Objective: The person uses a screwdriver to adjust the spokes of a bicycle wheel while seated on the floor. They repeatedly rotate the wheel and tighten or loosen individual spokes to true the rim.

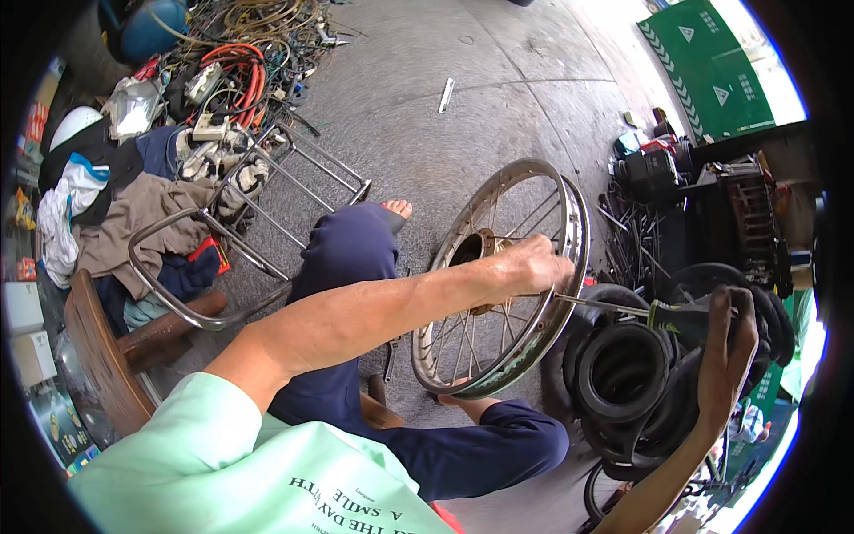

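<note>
Wheel hub (471,246) partly behind forearm (405,298)

Tangled wires (258,18) and a coil of orange hose (247,78) lay on the grey floor (400,111). Below them stood a metal frame (213,326), beside a brown garment (147,218), a white-and-blue cloth (67,209) and a wooden board (107,356). A pale strip (446,95) lay alone. To the right, black tyres (586,374) were piled below thin rods (627,233); a green panel (712,71) stood beyond.

The left hand (534,264) grips a spoked wheel (471,247), the right hand (731,336) a screwdriver (664,317) (tip at the rim (537,349)), tyres (623,332) lining the floor's (400,125) right edge.
</note>
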### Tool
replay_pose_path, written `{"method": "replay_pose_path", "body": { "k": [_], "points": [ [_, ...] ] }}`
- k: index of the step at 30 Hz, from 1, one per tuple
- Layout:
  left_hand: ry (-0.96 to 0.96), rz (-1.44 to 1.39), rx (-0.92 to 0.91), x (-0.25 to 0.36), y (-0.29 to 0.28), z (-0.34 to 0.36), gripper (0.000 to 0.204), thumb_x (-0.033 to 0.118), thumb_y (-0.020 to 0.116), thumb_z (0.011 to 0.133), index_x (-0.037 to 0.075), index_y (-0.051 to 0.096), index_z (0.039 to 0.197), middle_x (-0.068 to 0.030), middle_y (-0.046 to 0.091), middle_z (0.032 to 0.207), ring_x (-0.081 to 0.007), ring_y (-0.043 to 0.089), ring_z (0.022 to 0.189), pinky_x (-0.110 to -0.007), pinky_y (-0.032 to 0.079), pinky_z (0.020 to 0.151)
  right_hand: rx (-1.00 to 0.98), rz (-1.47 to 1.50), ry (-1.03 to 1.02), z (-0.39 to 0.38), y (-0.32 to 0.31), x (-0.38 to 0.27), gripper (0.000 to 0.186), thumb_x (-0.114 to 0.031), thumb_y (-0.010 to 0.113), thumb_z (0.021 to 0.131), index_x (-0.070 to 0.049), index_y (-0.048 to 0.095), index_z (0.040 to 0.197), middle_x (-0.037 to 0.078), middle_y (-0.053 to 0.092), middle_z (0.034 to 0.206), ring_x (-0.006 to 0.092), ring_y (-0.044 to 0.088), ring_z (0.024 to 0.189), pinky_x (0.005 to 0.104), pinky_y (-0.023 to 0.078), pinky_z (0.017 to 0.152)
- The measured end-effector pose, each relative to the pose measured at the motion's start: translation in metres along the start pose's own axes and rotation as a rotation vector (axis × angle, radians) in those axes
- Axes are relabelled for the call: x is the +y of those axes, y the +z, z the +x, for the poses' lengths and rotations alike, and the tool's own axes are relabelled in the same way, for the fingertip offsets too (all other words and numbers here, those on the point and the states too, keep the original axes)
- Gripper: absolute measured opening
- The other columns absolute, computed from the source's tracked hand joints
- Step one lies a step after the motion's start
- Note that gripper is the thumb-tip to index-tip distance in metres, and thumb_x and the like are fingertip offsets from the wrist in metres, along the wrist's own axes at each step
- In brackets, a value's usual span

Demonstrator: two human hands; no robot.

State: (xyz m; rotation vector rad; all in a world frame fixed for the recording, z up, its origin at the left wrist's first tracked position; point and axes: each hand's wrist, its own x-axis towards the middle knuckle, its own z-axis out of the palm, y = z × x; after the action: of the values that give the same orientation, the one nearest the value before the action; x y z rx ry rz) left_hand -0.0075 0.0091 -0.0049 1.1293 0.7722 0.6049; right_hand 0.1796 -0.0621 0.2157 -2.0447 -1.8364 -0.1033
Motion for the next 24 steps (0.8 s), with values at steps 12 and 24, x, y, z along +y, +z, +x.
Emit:
{"method": "replay_pose_path", "body": {
  "k": [12, 24],
  "points": [
    [0.203, 0.110, -0.193, -0.023, -0.013, -0.014, 0.031, 0.003, 0.055, 0.088, -0.001, 0.068, 0.115, 0.0020, 0.063, 0.085, -0.0037, 0.050, 0.070, -0.023, 0.043, 0.058, 0.271, 0.456, -0.033, -0.021, 0.038, -0.005, 0.037, -0.026, 0.074, 0.091, -0.003, 0.060, 0.116, -0.004, 0.058, 0.083, 0.0029, 0.049, 0.072, 0.0192, 0.037, 0.060],
    [0.295, 0.114, -0.057, -0.040, -0.008, -0.014, 0.018, 0.003, 0.071, 0.086, -0.002, 0.074, 0.103, -0.0017, 0.072, 0.091, -0.0055, 0.061, 0.082, -0.024, 0.051, 0.070, 0.309, 0.363, -0.170, -0.029, 0.036, 0.022, 0.032, -0.024, 0.067, 0.094, -0.009, 0.060, 0.122, 0.002, 0.057, 0.083, 0.0082, 0.054, 0.071, 0.0232, 0.042, 0.061]
  ]
}}
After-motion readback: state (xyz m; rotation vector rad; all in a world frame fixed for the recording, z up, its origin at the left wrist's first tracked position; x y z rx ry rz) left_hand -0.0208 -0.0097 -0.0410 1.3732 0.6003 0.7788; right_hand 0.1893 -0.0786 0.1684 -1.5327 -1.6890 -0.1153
